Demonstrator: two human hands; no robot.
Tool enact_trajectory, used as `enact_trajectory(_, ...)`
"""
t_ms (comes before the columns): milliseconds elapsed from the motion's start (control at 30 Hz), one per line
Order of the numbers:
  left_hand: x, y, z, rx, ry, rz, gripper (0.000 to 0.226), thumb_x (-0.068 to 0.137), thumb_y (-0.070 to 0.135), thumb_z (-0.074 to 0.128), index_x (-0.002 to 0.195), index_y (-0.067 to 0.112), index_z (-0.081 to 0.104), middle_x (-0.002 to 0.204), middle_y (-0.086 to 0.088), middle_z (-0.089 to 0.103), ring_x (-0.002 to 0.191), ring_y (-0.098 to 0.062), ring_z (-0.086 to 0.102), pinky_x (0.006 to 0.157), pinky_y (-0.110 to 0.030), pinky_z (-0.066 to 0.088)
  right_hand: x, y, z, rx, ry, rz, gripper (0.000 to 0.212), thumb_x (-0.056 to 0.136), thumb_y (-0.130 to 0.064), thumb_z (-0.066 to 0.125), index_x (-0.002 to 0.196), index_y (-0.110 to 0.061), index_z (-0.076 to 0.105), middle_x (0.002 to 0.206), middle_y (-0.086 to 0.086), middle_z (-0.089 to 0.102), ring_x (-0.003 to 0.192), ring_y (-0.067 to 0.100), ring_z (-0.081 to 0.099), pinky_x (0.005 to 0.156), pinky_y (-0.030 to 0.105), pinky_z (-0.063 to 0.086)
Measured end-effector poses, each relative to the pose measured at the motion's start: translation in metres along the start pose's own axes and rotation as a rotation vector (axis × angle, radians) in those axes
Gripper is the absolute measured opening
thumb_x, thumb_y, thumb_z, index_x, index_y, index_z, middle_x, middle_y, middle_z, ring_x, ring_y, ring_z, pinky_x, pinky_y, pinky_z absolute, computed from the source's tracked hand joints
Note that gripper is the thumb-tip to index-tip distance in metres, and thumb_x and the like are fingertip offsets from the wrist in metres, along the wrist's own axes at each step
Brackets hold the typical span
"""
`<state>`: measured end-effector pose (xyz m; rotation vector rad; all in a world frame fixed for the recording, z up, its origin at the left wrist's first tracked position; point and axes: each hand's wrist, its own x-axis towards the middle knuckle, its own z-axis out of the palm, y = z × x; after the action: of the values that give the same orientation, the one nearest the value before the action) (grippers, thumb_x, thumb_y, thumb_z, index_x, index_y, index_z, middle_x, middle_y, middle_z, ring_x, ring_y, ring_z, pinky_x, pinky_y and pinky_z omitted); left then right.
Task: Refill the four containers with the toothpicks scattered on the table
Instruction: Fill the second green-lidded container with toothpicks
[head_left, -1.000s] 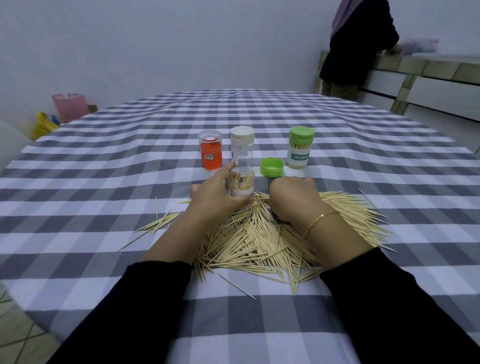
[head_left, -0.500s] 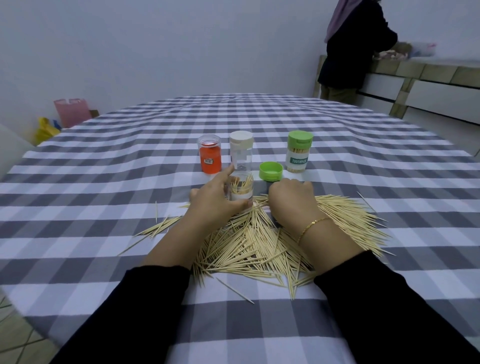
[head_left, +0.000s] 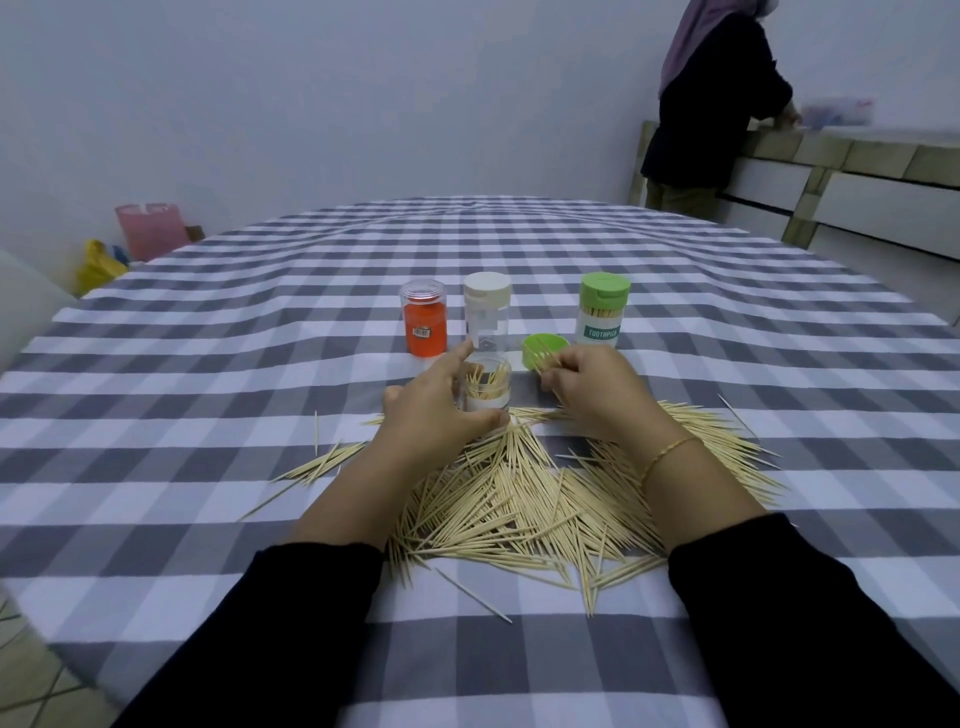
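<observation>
Left hand (head_left: 434, 410) grips open container (head_left: 487, 387); right hand (head_left: 597, 387) pinches toothpicks (head_left: 545, 361) beside it.

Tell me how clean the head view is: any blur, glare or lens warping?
Head view: dim, flat, bluish light, no glare; the checked tablecloth bows from wide-angle distortion; the pale wooden toothpick pile and the open clear container in the left hand read sharp; the standing person's hand at the far counter is motion-blurred.
</observation>
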<state>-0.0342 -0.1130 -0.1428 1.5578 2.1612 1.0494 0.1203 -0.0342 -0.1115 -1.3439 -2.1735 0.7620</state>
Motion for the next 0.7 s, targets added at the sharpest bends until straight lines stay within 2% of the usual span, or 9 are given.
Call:
enact_trajectory(100, -0.001, 0.002, -0.001, 0.008, 0.004, 0.003, 0.089, 0.078, 0.047, 0.075, 0.15, 0.039, 0.024, 0.139, 0.01, 0.054, 0.131, -0.022, 0.042, 0.098, -0.035, 0.023, 0.0, -0.003, 0.0, 0.235, 0.045, 0.049, 0.017, 0.094, -0.017, 0.056, 0.097, -0.008, 0.069, 0.091, 0.007, 0.068, 0.087, 0.021, 0.061, 0.079, 0.032, 0.046)
enact_trajectory(200, -0.002, 0.005, -0.001, 0.017, 0.002, 0.015, 0.088, 0.079, 0.045, 0.074, 0.15, 0.036, 0.024, 0.138, 0.009, 0.055, 0.132, -0.02, 0.042, 0.105, -0.038, 0.021, 0.002, -0.006, 0.003, 0.565, 0.092, 0.12, 0.012, 0.093, -0.015, 0.057, 0.088, -0.014, 0.068, 0.089, 0.006, 0.071, 0.093, 0.023, 0.067, 0.091, 0.036, 0.051)
enact_trajectory(300, -0.003, 0.006, -0.001, 0.009, -0.001, 0.016, 0.087, 0.08, 0.045, 0.074, 0.15, 0.036, 0.024, 0.139, 0.009, 0.054, 0.133, -0.02, 0.04, 0.103, -0.037, 0.021, 0.006, -0.011, 0.007, 0.786, 0.106, 0.133, 0.015, 0.093, -0.014, 0.057, 0.081, -0.018, 0.065, 0.083, 0.001, 0.071, 0.093, 0.022, 0.066, 0.087, 0.035, 0.051)
enact_trajectory(400, -0.002, 0.005, 0.001, -0.009, -0.005, 0.002, 0.086, 0.08, 0.045, 0.073, 0.15, 0.037, 0.024, 0.139, 0.009, 0.054, 0.133, -0.022, 0.039, 0.102, -0.037, 0.022, 0.006, -0.022, 0.008, 0.894, 0.127, 0.111, 0.015, 0.093, -0.014, 0.057, 0.081, -0.02, 0.064, 0.082, -0.002, 0.07, 0.09, 0.016, 0.063, 0.078, 0.027, 0.047)
enact_trajectory(567, -0.001, 0.003, 0.003, -0.017, -0.004, -0.012, 0.088, 0.079, 0.048, 0.074, 0.15, 0.038, 0.024, 0.138, 0.01, 0.055, 0.131, -0.022, 0.04, 0.096, -0.035, 0.022, 0.007, -0.039, 0.003, 0.883, 0.171, 0.026, 0.019, 0.093, -0.013, 0.057, 0.078, -0.022, 0.063, 0.078, -0.007, 0.068, 0.076, 0.002, 0.058, 0.069, 0.02, 0.038)
enact_trajectory(700, 0.0, 0.002, 0.003, -0.036, -0.002, -0.01, 0.089, 0.078, 0.049, 0.074, 0.15, 0.038, 0.023, 0.136, 0.011, 0.056, 0.128, -0.022, 0.04, 0.089, -0.032, 0.022, 0.008, -0.047, 0.006, 0.909, 0.138, 0.01, 0.015, 0.093, -0.012, 0.056, 0.083, -0.02, 0.063, 0.079, -0.005, 0.068, 0.079, 0.003, 0.06, 0.073, 0.021, 0.039)
